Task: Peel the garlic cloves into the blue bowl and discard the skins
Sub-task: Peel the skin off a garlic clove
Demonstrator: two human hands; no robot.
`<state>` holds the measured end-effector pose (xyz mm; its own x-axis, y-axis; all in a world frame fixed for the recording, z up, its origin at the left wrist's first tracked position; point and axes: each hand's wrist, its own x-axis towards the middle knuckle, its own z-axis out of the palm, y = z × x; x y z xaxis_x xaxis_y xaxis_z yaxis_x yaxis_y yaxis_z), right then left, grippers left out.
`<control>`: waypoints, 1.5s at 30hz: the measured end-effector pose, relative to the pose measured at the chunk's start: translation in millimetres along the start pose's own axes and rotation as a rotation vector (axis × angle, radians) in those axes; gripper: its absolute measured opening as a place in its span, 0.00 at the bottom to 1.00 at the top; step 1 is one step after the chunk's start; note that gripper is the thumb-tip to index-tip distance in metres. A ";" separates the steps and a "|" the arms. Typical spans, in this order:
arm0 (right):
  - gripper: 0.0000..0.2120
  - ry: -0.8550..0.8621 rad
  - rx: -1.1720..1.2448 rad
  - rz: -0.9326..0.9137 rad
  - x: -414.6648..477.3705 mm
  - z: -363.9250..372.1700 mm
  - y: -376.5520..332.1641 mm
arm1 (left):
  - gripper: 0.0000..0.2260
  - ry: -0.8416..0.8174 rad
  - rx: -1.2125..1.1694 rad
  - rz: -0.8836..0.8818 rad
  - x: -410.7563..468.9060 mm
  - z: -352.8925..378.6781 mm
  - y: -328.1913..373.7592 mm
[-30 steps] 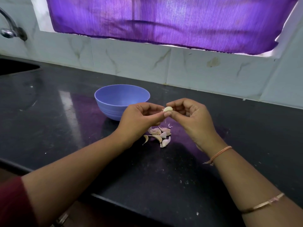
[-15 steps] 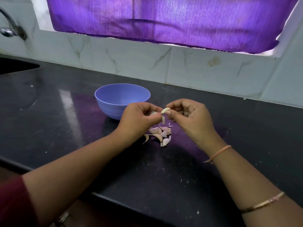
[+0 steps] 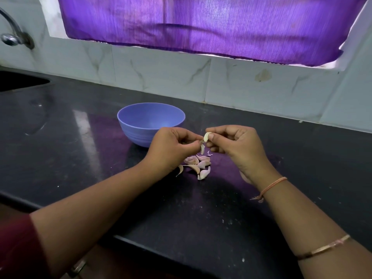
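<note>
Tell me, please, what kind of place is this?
Most likely a home kitchen: a dark stone counter, a tap and a sink at the left, and a tiled wall behind.

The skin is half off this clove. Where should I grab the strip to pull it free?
Pinch the strip near its top, next to the clove, coming from the left: it hangs loose below, and the right hand covers the clove's other side.

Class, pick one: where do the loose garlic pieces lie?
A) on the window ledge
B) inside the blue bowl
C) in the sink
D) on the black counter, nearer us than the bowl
D: the garlic pieces lie on the black counter, on the near side of the blue bowl.
</note>
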<state>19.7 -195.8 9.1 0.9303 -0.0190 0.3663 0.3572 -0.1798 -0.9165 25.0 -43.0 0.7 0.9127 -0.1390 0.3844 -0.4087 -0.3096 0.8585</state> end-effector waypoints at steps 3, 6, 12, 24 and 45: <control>0.09 -0.019 -0.035 -0.002 -0.7 1.0 0.8 | 0.09 0.010 0.024 0.014 0.4 -0.1 -1.4; 0.13 -0.043 -0.092 -0.022 -0.1 1.9 2.0 | 0.08 0.021 0.058 0.028 1.4 -0.5 -3.2; 0.11 -0.076 -0.143 -0.003 -0.4 1.4 2.6 | 0.05 0.174 0.180 0.089 4.3 -1.5 -5.4; 0.12 -0.134 0.197 0.169 1.0 -3.9 0.8 | 0.09 0.120 0.384 0.071 3.7 -1.9 -11.6; 0.03 -0.108 0.071 0.081 0.6 -3.4 2.5 | 0.08 0.047 0.277 0.338 0.8 -1.1 -5.4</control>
<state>20.9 -199.6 7.5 0.9586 0.0762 0.2744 0.2817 -0.1122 -0.9529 27.9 -40.4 -3.2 0.7243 -0.2350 0.6483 -0.6629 -0.4959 0.5609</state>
